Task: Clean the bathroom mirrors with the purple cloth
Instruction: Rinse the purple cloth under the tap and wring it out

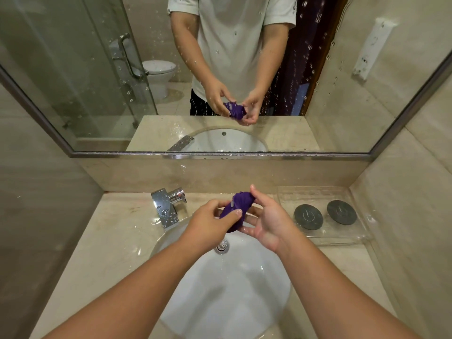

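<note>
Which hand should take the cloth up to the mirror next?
Probably right: the right hand cups the bunched purple cloth from beneath, fingers nearest the mirror; the left hand only pinches its edge.

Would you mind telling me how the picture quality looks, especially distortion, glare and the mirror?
Head view: wide-angle distortion splays the frame of the mirror and the walls outward; water droplets speckle the glass, clearest over the dark reflected doorway; glints on the chrome faucet and wet counter; lighting is soft and even, with the purple cloth, left hand and right hand in focus.
</note>
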The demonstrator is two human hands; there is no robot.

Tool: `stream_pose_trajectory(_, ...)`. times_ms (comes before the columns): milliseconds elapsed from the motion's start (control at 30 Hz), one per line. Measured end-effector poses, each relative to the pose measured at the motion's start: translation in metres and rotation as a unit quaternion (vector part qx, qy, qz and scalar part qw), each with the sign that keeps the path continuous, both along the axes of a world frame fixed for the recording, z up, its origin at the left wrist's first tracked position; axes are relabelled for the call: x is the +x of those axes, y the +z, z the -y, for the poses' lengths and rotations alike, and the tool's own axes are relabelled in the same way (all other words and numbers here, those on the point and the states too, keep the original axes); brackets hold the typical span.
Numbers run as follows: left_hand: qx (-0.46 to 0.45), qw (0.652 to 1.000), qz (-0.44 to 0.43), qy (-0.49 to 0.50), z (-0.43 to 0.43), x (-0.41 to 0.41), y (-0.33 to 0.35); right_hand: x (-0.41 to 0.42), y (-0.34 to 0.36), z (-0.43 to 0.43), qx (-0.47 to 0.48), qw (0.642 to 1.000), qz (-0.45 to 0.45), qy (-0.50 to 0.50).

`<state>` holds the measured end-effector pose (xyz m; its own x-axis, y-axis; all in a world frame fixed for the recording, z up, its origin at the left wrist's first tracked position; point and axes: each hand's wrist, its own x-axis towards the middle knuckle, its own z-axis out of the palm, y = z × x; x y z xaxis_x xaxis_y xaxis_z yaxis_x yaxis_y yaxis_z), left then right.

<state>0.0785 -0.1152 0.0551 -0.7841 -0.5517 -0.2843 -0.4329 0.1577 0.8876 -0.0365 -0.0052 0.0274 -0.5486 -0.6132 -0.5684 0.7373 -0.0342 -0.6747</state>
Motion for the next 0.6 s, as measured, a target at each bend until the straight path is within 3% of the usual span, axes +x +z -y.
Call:
stream_pose_trajectory(233, 0.003, 1.000, -0.021, -0.004, 0.008, 0.000, 0.016, 0.000, 0.010, -0.022, -0.038, 0.999, -0.026, 0.014)
stream_pose_trajectory(333, -0.050, 0.998, -0.027, -0.004, 0.006, -0.003, 0.021, 0.004, 0.018, -0.023, -0.050, 0.998, -0.027, 0.016)
stream_pose_trajectory(600, -0.181, 0.979, -0.089, -0.011, -0.009, -0.013, 0.063, 0.017, 0.039, -0.037, 0.068, 0.967, -0.232, 0.083)
